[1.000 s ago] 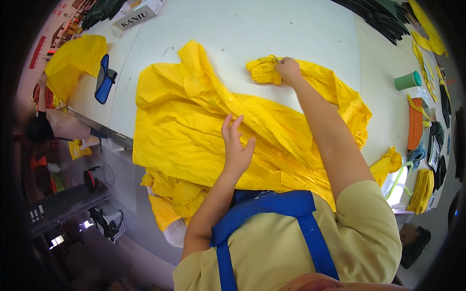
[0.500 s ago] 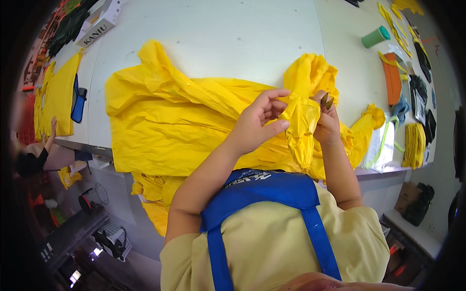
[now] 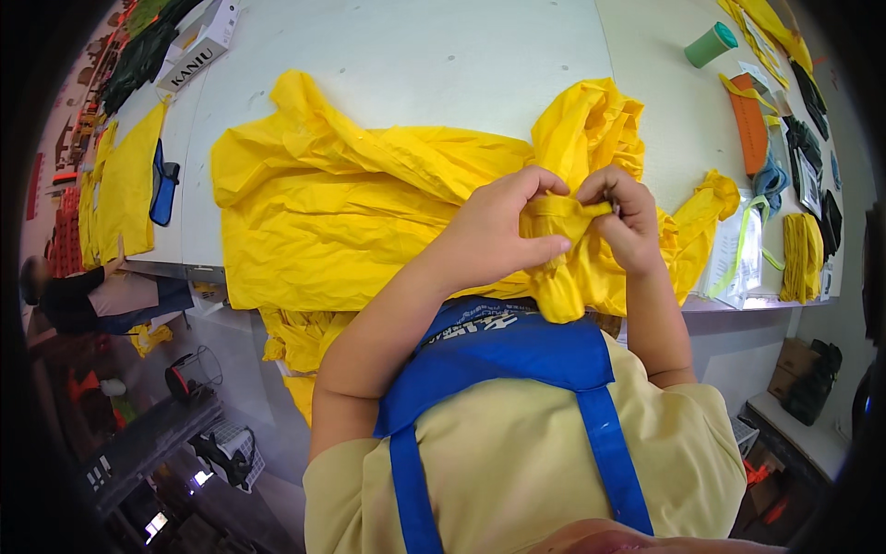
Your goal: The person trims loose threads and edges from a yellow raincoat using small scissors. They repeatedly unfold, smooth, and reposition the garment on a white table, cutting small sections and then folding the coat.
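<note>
A large crumpled yellow garment (image 3: 360, 217) of thin, smooth fabric lies across the table in front of me, part of it hanging over the near edge. My left hand (image 3: 503, 226) is closed on a bunched, sleeve-like part of it, thumb below and fingers above. Just to the right, my right hand (image 3: 628, 217) pinches a folded edge of the same part between thumb and fingers. Something small and dark shows at the right hand's fingers; most of it is hidden. The held part is raised toward me, its lower end dangling near my blue apron (image 3: 498, 355).
A green cylinder (image 3: 711, 44) lies at the far right, beyond an orange piece (image 3: 748, 120) and folded yellow fabric (image 3: 801, 258). White papers (image 3: 734, 254) lie near the right edge. At left are a white box (image 3: 198, 46), yellow fabric (image 3: 129, 185) and another person (image 3: 78, 300).
Both hands have come together on the garment; the left fingers have closed on it. Pointed metal tips, seen earlier at my right hand, no longer show. The right fingers now pinch the fabric edge.
</note>
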`<state>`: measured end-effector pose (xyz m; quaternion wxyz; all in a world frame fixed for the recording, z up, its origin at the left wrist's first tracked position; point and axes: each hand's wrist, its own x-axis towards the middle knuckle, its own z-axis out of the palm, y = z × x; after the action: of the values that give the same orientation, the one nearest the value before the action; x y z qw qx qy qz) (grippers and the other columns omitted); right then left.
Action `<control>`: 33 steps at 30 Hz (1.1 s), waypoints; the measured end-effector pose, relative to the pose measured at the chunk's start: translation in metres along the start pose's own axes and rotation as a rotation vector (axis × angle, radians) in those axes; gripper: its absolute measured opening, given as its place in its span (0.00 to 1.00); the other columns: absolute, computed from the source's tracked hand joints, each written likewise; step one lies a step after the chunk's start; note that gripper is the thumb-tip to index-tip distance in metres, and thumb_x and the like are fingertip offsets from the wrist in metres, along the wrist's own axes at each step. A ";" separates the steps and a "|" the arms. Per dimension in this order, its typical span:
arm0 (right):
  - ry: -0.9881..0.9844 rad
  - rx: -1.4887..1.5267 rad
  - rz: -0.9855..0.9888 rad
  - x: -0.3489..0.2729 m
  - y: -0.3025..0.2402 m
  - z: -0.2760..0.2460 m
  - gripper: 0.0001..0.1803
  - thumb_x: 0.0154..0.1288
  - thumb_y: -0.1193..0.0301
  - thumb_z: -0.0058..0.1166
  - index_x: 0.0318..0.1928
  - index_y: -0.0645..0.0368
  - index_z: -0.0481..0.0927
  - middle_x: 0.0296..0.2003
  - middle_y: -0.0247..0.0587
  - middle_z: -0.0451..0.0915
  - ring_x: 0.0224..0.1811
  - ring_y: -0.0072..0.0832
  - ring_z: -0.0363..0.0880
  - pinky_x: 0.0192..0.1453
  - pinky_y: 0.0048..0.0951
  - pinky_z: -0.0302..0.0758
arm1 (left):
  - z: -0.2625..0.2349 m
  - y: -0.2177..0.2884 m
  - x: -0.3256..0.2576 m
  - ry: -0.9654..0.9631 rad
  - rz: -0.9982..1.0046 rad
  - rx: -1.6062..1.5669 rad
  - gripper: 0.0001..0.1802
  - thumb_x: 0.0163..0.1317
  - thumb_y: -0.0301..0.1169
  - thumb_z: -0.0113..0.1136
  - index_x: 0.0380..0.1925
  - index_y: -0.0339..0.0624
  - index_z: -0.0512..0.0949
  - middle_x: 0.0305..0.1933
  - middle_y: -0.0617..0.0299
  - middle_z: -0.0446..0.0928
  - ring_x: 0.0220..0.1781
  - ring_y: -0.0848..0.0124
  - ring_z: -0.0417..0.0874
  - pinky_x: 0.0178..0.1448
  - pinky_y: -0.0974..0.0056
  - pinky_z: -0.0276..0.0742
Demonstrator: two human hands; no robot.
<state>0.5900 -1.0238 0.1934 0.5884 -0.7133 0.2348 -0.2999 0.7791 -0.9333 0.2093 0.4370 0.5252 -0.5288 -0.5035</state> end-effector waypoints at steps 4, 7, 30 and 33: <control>0.068 0.090 0.001 -0.008 0.010 -0.002 0.17 0.47 0.84 0.41 0.40 0.63 0.72 0.34 0.30 0.72 0.32 0.16 0.65 0.40 0.18 0.64 | 0.004 -0.003 -0.010 0.013 -0.064 -0.159 0.21 0.52 0.21 0.60 0.47 0.37 0.68 0.45 0.63 0.71 0.51 0.76 0.71 0.56 0.69 0.69; 0.121 -0.067 0.027 -0.010 0.003 0.006 0.18 0.47 0.84 0.41 0.41 0.61 0.73 0.35 0.30 0.72 0.30 0.15 0.63 0.36 0.17 0.63 | 0.005 -0.008 -0.016 0.065 0.052 -0.178 0.22 0.50 0.18 0.60 0.47 0.38 0.67 0.46 0.62 0.69 0.51 0.76 0.70 0.57 0.70 0.67; -0.147 -0.420 -0.367 -0.007 -0.043 0.036 0.12 0.50 0.81 0.59 0.37 0.59 0.76 0.33 0.39 0.75 0.31 0.29 0.74 0.30 0.27 0.71 | 0.008 -0.003 -0.025 0.261 0.105 0.065 0.13 0.51 0.20 0.65 0.38 0.37 0.76 0.37 0.65 0.77 0.40 0.77 0.75 0.45 0.72 0.72; -0.101 -0.295 -0.205 -0.013 -0.037 0.024 0.17 0.49 0.74 0.63 0.42 0.58 0.75 0.34 0.38 0.75 0.33 0.28 0.75 0.32 0.27 0.72 | 0.008 -0.012 -0.026 0.279 0.095 -0.077 0.14 0.52 0.20 0.64 0.40 0.37 0.75 0.38 0.65 0.77 0.39 0.78 0.75 0.45 0.72 0.72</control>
<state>0.5974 -0.9908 0.2247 0.4548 -0.8261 0.1725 -0.2845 0.7743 -0.9060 0.1984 0.5494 0.5472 -0.4674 -0.4245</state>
